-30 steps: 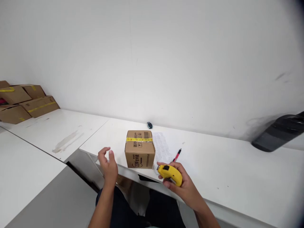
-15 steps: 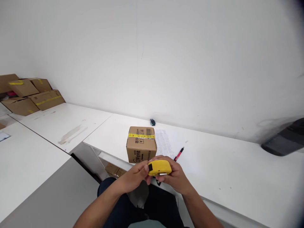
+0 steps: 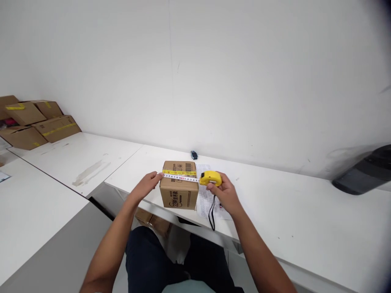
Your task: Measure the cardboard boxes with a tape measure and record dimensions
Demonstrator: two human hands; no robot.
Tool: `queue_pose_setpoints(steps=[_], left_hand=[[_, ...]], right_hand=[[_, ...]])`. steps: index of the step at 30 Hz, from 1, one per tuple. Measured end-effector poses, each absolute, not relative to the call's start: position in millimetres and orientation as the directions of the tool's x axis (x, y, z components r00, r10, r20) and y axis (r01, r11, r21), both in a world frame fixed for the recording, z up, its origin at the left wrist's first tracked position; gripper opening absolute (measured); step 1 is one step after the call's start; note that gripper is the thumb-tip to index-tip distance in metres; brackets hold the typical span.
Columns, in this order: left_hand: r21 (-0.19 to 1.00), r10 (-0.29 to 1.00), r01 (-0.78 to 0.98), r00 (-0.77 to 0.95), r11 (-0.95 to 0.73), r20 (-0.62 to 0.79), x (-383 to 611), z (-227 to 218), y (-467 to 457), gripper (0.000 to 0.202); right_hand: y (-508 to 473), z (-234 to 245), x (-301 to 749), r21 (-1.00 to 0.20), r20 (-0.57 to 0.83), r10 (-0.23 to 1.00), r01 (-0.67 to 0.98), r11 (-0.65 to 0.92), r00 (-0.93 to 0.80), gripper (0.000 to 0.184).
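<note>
A yellow tape measure [image 3: 210,178] is in my right hand [image 3: 225,192], whose fingers wrap its case at the right of a cardboard box [image 3: 179,195]. Its white blade [image 3: 181,178] runs out leftward across the top of the box, beside the strip of yellow packing tape. At the box's upper left edge, my left hand [image 3: 150,182] pinches the blade's end. A black wrist strap [image 3: 211,215] hangs from the case. Printed paper [image 3: 204,203] lies partly under the box, and my right hand hides most of a pen there.
Several cardboard boxes [image 3: 56,128] are stacked at the far left. A small dark key fob [image 3: 194,155] lies by the wall behind the box. To the right stands a black cylindrical object [image 3: 363,175]. More cartons [image 3: 152,219] sit beneath the white table [image 3: 293,211].
Both hands have moved forward from in front of the box to its top and spread apart. The tape blade is now drawn out between them, and the strap dangles freely.
</note>
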State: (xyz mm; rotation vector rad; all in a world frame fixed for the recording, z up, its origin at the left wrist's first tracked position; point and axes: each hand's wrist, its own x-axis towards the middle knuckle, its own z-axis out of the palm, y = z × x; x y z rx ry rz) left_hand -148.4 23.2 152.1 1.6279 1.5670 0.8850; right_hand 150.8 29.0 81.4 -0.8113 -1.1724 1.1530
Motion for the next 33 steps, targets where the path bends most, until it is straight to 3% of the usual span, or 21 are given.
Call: queue_pose_setpoints(steps=[5,17,20,24,29,31,33], left_hand=[[0.94,0.987,0.319,0.065,0.122,-0.15,-141,133,24,0.046],[0.954,0.989,0.272,0.043,0.125,-0.142,-140,129,30,0.045],[0.943,0.997,0.323,-0.01,0.078,-0.079,-138,135,28,0.041],[0.817,0.974,0.572,-0.136,-0.071,0.179,-120,161,-14,0.037],[0.745,0.966,0.617,0.126,-0.254,0.225,-76,164,-99,0.039],[0.811,0.953,0.521,0.268,-0.266,0.14,-62,146,-116,0.043],[0.938,0.919,0.325,0.393,-0.123,-0.015,-52,121,-120,0.053]], right_hand=[[34,75,134,-0.936,0.262,0.965,-0.251,0.246,-0.031,0.048],[35,73,139,-0.947,0.24,0.97,-0.229,0.226,-0.032,0.049],[31,84,140,-0.953,0.244,0.969,-0.193,0.235,-0.026,0.049],[-3,105,145,-0.946,0.256,0.967,-0.205,0.252,0.011,0.047],[-81,96,135,-0.889,0.429,0.895,-0.234,0.393,-0.125,0.039],[-103,76,126,-0.889,0.437,0.893,-0.203,0.411,-0.106,0.04],[-114,54,119,-0.882,0.469,0.879,-0.108,0.459,-0.091,0.041]])
